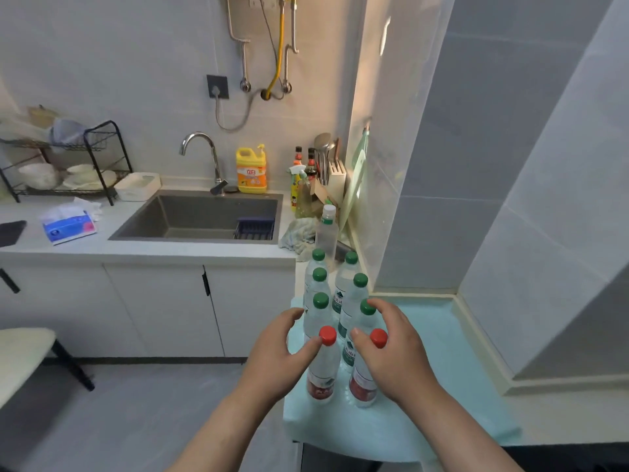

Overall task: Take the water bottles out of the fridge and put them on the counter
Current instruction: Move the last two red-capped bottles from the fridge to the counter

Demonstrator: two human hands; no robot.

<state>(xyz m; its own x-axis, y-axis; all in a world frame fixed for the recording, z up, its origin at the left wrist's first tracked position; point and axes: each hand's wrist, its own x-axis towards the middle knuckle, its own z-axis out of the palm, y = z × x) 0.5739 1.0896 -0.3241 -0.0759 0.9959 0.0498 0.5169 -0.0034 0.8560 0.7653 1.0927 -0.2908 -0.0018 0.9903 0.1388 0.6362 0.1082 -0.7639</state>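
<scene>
Eight clear plastic water bottles are standing in two rows on the pale turquoise counter (442, 352) — six green-capped behind, two red-capped bottles (323, 366) nearest its front edge. The left hand (275, 352) and right hand (391, 352) are hovering beside the red caps, fingers spread, gripping nothing. Bare countertop is lying open rightward, toward the grey tiled wall (510, 165).
</scene>
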